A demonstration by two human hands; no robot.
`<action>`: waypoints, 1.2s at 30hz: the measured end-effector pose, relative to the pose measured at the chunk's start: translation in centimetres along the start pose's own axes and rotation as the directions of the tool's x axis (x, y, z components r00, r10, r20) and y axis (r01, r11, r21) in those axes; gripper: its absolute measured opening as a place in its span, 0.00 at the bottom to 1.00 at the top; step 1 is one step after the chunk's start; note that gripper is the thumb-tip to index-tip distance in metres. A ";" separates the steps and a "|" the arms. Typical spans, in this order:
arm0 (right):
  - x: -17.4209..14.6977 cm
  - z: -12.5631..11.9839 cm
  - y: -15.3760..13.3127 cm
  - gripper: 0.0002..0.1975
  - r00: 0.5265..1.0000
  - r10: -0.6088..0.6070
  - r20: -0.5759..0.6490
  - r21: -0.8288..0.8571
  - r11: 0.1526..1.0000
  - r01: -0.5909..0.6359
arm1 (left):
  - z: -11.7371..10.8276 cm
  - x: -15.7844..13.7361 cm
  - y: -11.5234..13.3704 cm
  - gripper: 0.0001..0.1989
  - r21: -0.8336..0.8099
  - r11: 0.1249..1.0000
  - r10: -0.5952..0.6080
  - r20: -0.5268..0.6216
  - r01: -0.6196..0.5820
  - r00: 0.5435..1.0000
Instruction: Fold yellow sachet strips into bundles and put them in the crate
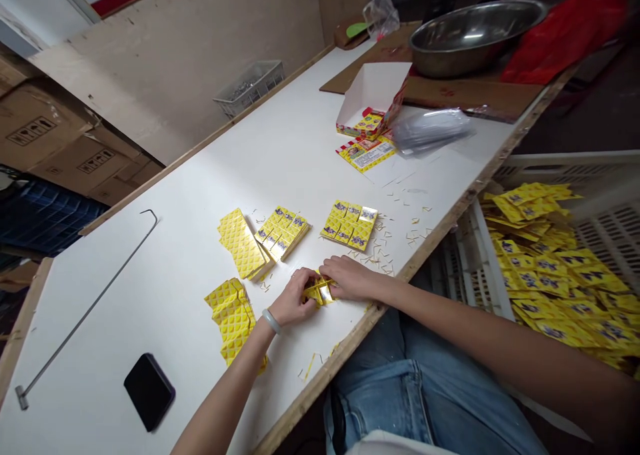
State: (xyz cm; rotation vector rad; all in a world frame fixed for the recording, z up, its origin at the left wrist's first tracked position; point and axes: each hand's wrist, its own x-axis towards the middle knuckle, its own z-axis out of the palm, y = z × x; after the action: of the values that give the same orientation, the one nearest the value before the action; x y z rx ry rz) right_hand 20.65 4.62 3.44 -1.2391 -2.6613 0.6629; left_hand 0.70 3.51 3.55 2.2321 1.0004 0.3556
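Note:
Near the table's front edge, my left hand [294, 300] is closed on one end of a yellow printed card sheet [325, 293], its wrist wearing a pale bangle. My right hand [353, 278] grips the sheet's other end, fingertips partly hidden. Just beyond lie a stack of yellow cards with blue print [283, 231] and, to its right, another such stack [349, 225]. Left of them sits a pile of plain patterned yellow cards [243, 245]. A fanned pile of yellow sheets [231, 318] lies beside my left forearm, which covers part of it.
Thin paper scraps [383, 245] litter the white table [200, 175]. Farther back are an open carton [373, 95], clear plastic sleeves [430, 131] and a metal basin [475, 38]. A phone [149, 391] and hooked rod [90, 308] lie left. At right, a crate [493, 261] holds yellow packets [550, 275].

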 end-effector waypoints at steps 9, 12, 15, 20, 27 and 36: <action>-0.7 -0.1 -0.4 0.23 0.998 0.018 -0.059 0.100 0.995 -0.013 | -0.6 -2.0 -0.1 0.18 -0.025 0.999 -0.046 -0.109 0.044 0.993; -0.3 0.2 -0.9 0.21 0.998 0.044 -0.040 0.023 0.999 -0.043 | -0.1 -2.5 -1.0 0.09 0.039 0.997 -0.052 -0.180 0.060 0.982; 0.1 0.6 -1.3 0.23 0.998 0.061 -0.015 -0.036 0.997 -0.061 | 0.4 -2.5 -1.8 0.06 0.185 0.976 -0.070 -0.235 0.115 0.970; 0.6 0.9 -1.6 0.25 0.997 0.080 0.012 -0.079 0.994 -0.079 | 0.2 -2.0 -3.1 0.08 0.195 0.977 -0.046 -0.184 0.082 0.982; 0.4 0.8 -1.6 0.25 0.999 0.031 -0.034 -0.043 0.999 -0.033 | 0.0 -2.0 -2.7 0.09 0.211 0.977 -0.004 -0.155 0.037 0.988; -4.8 1.0 0.5 0.28 0.816 0.373 -0.441 0.600 0.799 -0.041 | -0.2 -3.3 -0.9 0.10 -0.116 0.993 -0.050 -0.390 0.005 0.919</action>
State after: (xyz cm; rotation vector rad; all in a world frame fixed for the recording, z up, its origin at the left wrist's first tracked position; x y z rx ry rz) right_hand 23.83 0.99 2.58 -1.3008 -1.6895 0.8894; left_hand -2.12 1.58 3.23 2.0838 1.1816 0.8530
